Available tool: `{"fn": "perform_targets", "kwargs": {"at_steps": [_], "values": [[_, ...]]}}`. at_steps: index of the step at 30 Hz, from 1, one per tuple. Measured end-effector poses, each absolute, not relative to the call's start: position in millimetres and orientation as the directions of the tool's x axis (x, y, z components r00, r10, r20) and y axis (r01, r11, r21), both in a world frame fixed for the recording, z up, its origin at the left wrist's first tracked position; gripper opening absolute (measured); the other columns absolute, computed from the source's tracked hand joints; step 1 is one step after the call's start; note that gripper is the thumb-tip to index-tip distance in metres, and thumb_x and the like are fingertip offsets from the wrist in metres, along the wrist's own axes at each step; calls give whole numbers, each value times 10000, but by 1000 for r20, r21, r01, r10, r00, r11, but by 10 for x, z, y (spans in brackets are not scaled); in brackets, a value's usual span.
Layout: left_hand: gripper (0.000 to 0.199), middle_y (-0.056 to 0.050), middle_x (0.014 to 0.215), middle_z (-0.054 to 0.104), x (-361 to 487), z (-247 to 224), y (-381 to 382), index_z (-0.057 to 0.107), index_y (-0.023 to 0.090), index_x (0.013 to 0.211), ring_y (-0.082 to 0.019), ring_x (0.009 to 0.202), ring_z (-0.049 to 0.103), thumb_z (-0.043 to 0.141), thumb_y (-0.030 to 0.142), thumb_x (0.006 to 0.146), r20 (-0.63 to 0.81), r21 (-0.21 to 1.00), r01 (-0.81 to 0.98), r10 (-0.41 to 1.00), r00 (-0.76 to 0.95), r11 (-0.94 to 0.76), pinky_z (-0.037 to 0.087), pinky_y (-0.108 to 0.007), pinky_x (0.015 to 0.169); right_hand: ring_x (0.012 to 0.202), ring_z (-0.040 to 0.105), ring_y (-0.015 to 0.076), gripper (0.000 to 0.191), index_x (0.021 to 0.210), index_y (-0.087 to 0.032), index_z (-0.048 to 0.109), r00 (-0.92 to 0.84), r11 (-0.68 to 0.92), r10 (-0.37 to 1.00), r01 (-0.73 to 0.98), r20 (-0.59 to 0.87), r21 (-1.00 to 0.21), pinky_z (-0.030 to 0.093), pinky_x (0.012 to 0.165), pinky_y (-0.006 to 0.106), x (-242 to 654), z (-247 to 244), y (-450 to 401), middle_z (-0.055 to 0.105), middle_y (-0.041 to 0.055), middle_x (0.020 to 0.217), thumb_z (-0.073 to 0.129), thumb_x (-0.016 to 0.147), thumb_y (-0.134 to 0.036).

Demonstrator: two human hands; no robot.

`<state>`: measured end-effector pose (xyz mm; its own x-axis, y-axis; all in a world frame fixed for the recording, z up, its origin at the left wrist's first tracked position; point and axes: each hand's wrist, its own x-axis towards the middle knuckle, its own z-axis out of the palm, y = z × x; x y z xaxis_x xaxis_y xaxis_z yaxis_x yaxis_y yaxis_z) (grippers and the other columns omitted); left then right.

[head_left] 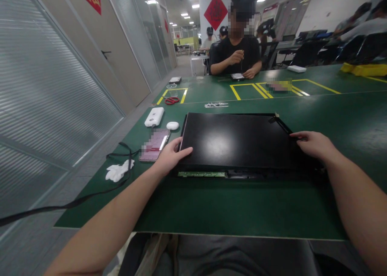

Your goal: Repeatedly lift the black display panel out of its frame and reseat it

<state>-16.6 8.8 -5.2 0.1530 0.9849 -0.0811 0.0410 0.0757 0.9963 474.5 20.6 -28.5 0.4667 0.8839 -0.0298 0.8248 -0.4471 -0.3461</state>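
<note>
A large black screen panel (238, 143) lies over a black frame (260, 174) on the green table, with a green circuit strip (202, 174) showing along the near edge. My left hand (173, 155) grips the panel's left edge, thumb on top and fingers beneath. At the right edge, my right hand (311, 143) holds the panel's side between thumb and fingers; its fingertips are partly hidden. The panel's left part sits slightly above the frame's rim.
Left of the panel are a phone (155, 145), a white earbud case (172, 125), a white power bank (154, 117), crumpled tissue (119, 171) and a black strap (90, 196). Beyond are red scissors (172, 100) and small parts (216, 104). A person (237, 46) sits across the table (242, 211).
</note>
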Motion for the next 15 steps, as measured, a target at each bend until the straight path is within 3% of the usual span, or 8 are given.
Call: {"fn": "perform_targets", "kwargs": {"at_steps": [9, 15], "values": [[688, -154, 1335, 692, -187, -46, 82, 632, 153, 1265, -346, 1227, 655, 904, 344, 663, -85, 996, 59, 973, 214, 74, 488, -505, 1085, 832, 683, 228, 459, 1161, -222, 787, 478, -464, 877, 822, -43, -330, 510, 716, 313, 4681, -245, 188, 759, 100, 1060, 563, 763, -170], [686, -153, 1411, 640, -172, 11, 65, 682, 158, 1243, -398, 1353, 548, 920, 364, 634, -22, 998, 54, 974, 226, 10, 436, -552, 1136, 861, 679, 233, 458, 1161, -205, 785, 473, -456, 880, 824, -36, -336, 506, 748, 316, 4670, -254, 187, 754, 109, 1053, 557, 766, -151]]}}
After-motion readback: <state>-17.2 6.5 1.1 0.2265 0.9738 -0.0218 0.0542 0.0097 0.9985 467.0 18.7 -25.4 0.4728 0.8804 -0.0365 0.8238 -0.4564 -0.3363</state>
